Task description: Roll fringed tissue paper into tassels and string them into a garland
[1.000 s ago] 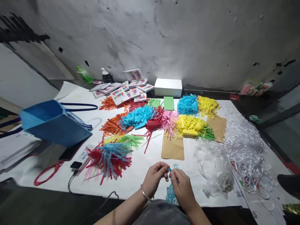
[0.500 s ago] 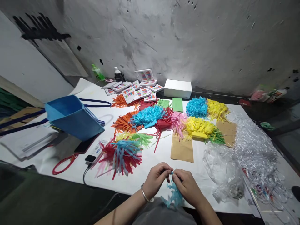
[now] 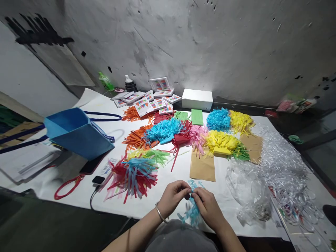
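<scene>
Both hands meet at the table's front edge, fingertips pinched together on a light blue tissue-paper tassel (image 3: 193, 211). My left hand (image 3: 174, 196), with a silver bangle on the wrist, is closed on the tassel's middle. Close beside it, my right hand (image 3: 207, 205) is closed on the same spot. Strips of the tassel hang below the fingers, and a few stick out above them. A brown paper sheet (image 3: 202, 169) lies just beyond the hands. To the left rests a bundle of red, blue and pink fringed strips (image 3: 140, 176).
Fringed paper bundles in orange, blue (image 3: 164, 129), yellow (image 3: 222, 141) and pink cover the table's middle. A blue bag (image 3: 78, 131), a phone (image 3: 93, 164) and a red cord (image 3: 67, 189) are left. Clear plastic (image 3: 246, 189) and silvery strips (image 3: 283, 168) lie right. A white box (image 3: 197, 99) stands behind.
Some blue strips now show above the fingertips, where earlier they hung only below. Both hands keep pinching the tassel in nearly the same place. The view has shifted slightly.
</scene>
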Action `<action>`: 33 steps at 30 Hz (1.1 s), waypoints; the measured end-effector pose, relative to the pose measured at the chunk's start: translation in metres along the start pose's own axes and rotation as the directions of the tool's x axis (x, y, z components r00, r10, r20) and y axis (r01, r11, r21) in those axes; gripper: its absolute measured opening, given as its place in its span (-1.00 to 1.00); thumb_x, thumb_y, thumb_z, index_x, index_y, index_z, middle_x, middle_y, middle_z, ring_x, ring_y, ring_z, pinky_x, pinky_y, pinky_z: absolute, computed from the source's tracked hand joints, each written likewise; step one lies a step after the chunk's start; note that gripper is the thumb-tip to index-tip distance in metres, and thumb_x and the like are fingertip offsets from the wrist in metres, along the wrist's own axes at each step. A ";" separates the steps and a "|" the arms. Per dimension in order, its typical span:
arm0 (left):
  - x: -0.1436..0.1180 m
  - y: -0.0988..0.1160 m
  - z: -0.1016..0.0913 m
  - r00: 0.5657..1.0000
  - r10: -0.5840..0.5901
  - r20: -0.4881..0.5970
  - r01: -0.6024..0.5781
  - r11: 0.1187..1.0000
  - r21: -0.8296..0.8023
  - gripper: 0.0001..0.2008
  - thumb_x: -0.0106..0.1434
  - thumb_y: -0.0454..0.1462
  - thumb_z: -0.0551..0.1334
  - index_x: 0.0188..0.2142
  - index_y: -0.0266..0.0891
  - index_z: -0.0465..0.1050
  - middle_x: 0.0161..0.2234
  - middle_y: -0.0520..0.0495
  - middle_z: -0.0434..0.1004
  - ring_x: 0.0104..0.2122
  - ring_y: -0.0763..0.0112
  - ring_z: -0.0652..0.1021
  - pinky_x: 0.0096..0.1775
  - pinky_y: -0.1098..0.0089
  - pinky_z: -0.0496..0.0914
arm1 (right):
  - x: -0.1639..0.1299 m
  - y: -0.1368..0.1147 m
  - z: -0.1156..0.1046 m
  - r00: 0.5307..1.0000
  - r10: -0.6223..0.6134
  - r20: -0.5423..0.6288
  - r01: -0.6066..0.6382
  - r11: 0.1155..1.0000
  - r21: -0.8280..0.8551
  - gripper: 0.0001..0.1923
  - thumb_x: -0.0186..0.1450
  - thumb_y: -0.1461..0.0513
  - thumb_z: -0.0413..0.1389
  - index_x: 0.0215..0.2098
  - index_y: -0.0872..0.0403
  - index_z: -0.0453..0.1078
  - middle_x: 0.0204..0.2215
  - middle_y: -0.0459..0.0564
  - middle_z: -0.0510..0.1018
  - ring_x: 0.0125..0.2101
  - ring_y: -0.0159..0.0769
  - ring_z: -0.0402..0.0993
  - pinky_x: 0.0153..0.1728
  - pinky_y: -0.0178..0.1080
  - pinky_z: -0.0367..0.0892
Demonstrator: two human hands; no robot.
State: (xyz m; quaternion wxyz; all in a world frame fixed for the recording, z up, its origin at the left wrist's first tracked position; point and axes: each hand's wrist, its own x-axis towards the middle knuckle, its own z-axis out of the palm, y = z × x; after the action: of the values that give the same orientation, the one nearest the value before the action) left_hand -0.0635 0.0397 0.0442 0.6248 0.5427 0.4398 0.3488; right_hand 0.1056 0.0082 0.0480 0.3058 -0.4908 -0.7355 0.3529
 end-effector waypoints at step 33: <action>0.049 -0.051 -0.193 0.713 0.503 -0.489 0.334 0.369 0.867 -0.36 0.21 0.04 -0.06 0.03 -0.46 0.30 0.02 -0.43 0.34 0.07 -0.14 0.33 0.02 -0.10 0.27 | -0.067 0.091 0.035 0.909 0.292 -0.298 -0.322 0.945 -0.059 -0.80 0.29 0.31 0.00 -0.18 0.03 0.42 -0.31 -0.03 0.53 -0.30 -0.29 0.47 -0.22 -0.28 0.36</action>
State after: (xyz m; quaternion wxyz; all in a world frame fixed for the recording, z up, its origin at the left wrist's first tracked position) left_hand -0.2263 0.1474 -0.0188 -0.0267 0.6441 0.7222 0.2507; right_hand 0.1454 -0.0378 -0.0533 0.3226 -0.6617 -0.6150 0.2824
